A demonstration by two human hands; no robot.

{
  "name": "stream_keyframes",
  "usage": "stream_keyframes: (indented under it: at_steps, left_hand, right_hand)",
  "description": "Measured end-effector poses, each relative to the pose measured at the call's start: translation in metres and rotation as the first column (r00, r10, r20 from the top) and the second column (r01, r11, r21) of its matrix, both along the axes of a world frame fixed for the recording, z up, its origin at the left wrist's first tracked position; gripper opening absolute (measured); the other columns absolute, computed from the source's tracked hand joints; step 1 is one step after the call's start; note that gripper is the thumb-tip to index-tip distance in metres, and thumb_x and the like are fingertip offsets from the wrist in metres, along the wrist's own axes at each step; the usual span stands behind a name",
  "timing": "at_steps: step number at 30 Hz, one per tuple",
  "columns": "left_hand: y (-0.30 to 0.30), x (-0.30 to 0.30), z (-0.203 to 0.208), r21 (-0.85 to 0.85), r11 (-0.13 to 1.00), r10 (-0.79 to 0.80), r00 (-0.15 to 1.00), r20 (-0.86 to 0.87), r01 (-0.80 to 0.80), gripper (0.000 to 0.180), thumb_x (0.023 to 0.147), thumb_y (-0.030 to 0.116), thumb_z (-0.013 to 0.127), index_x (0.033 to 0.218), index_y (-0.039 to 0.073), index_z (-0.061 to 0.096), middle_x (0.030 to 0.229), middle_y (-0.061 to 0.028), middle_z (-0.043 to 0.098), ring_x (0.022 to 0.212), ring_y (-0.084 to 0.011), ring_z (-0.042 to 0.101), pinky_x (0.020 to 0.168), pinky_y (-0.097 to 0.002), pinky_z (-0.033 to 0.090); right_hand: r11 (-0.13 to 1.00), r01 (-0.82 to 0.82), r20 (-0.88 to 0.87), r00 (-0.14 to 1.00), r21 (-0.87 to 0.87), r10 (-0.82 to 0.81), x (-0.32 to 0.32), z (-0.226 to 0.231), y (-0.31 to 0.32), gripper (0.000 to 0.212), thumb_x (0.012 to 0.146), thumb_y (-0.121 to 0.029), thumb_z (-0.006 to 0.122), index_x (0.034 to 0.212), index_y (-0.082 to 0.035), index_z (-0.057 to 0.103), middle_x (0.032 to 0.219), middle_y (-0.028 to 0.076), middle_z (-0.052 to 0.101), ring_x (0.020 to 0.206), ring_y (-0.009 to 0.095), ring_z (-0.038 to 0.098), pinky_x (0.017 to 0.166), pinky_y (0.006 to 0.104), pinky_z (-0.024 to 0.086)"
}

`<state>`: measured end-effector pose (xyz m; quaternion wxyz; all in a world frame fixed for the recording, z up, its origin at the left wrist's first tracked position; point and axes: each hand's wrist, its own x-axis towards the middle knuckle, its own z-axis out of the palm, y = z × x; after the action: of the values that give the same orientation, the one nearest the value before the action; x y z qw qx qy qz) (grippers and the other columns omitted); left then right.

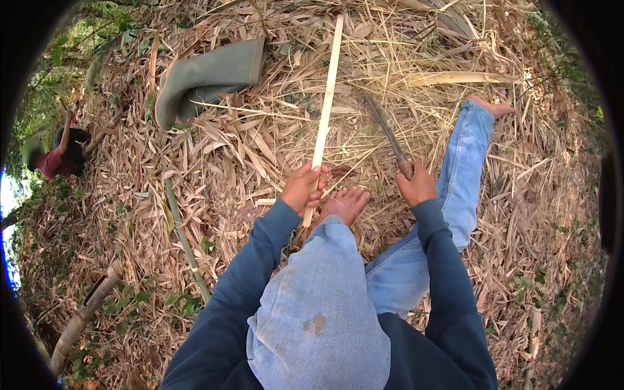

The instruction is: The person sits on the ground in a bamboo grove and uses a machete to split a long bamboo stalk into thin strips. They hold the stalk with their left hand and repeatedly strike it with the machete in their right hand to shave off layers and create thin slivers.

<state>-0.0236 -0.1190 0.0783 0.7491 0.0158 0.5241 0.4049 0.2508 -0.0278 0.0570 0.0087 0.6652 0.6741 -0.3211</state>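
My left hand (303, 188) is closed round a long, pale, flat bamboo strip (329, 84) near its lower end. The strip points away from me, and a short end sticks out below my fingers beside my bare foot (346, 204). In my right hand (416, 184) is the wooden handle of a knife (387, 130). Its long, dark, narrow blade slants away to the left, apart from the strip. Thin pale shavings (390, 97) lie on the ground around and beyond the blade.
A pair of green rubber boots (211, 70) lies at the far left. Nearer are a green bamboo pole (183, 231) and a cut log (84, 315). Dry leaves cover the ground. My right leg (465, 175) stretches out at the right. Another person (62, 153) crouches at the far left edge.
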Motion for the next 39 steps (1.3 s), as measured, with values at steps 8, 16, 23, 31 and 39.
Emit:
stream_keyframes:
  at_steps: [8,16,23,31,39]
  left_hand:
    - [-0.069,-0.016,0.051,-0.067,0.997,-0.024,0.994,0.103,0.031,0.021,0.104,0.018,0.038,0.107,0.002,0.051,0.066,0.0002,0.045,0.043,-0.0041,0.031,0.034,-0.0187,0.024]
    - [-0.12,-0.039,0.069,-0.108,0.978,-0.175,0.983,0.046,0.179,0.03,0.106,0.031,0.038,0.089,0.009,0.048,0.058,0.005,0.032,0.039,-0.0036,0.023,0.032,-0.0205,0.021]
    - [-0.155,-0.05,0.064,-0.172,0.969,-0.163,0.983,0.086,0.176,0.031,0.106,0.033,0.037,0.086,0.01,0.046,0.057,0.0065,0.03,0.037,-0.0029,0.021,0.03,-0.0208,0.019]
    - [-0.164,-0.055,0.079,-0.321,0.935,-0.127,0.987,0.1,0.153,0.032,0.106,0.033,0.037,0.084,0.011,0.045,0.056,0.0072,0.029,0.036,-0.0024,0.02,0.03,-0.0207,0.018]
    - [-0.199,-0.061,0.083,-0.31,0.936,-0.15,0.985,0.086,0.169,0.026,0.105,0.031,0.038,0.09,0.012,0.046,0.064,0.0063,0.031,0.043,-0.0044,0.024,0.036,-0.0226,0.021]
  right_hand:
    - [0.983,-0.181,-0.318,0.932,0.003,0.173,-0.008,0.037,-0.091,0.034,0.075,-0.026,0.072,0.1,-0.008,0.056,0.069,0.016,0.064,0.061,0.035,0.064,0.058,0.0435,0.05]
    - [0.846,-0.51,-0.055,0.851,0.154,0.523,-0.013,0.021,-0.071,0.029,0.07,-0.024,0.075,0.088,-0.013,0.054,0.069,0.012,0.063,0.063,0.035,0.064,0.055,0.0446,0.05]
    - [0.76,-0.637,-0.079,0.758,0.127,0.648,-0.014,0.011,-0.065,0.029,0.075,-0.028,0.071,0.094,-0.012,0.057,0.067,0.015,0.065,0.062,0.037,0.065,0.058,0.0495,0.052]
    - [0.771,-0.628,-0.063,0.77,0.106,0.636,-0.006,0.006,-0.051,0.026,0.076,-0.027,0.071,0.094,-0.014,0.056,0.068,0.015,0.065,0.065,0.037,0.066,0.059,0.0505,0.052]
    - [0.877,-0.48,0.018,0.877,0.003,0.48,-0.004,-0.014,-0.018,0.025,0.077,-0.027,0.07,0.095,-0.014,0.057,0.073,0.018,0.066,0.07,0.039,0.066,0.064,0.0515,0.053]
